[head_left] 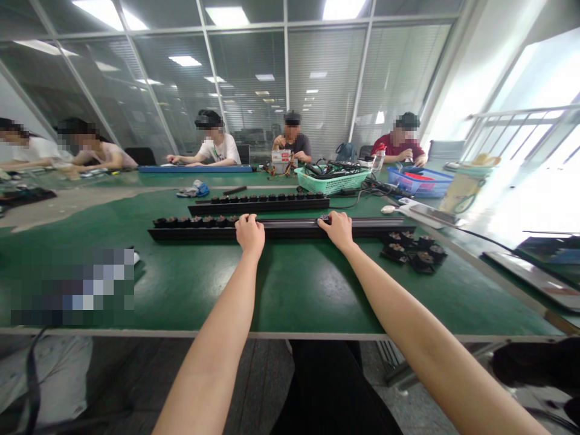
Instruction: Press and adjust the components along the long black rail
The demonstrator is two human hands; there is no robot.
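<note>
A long black rail lies across the table before me, with a row of small black socket-like modules along its left part. My left hand is closed over the rail, at the right end of that row. Farther right, my right hand pinches a small black module at the rail's top. The rail between my hands shows a bare channel. Behind it is a second black rail bearing a row of similar modules. Several loose black modules lie by the near rail's right end.
A green basket of cables and a blue basket stand farther back. A white power strip with cables lies at right. Blue-grey gloves rest beyond the rails. Several people sit across the table.
</note>
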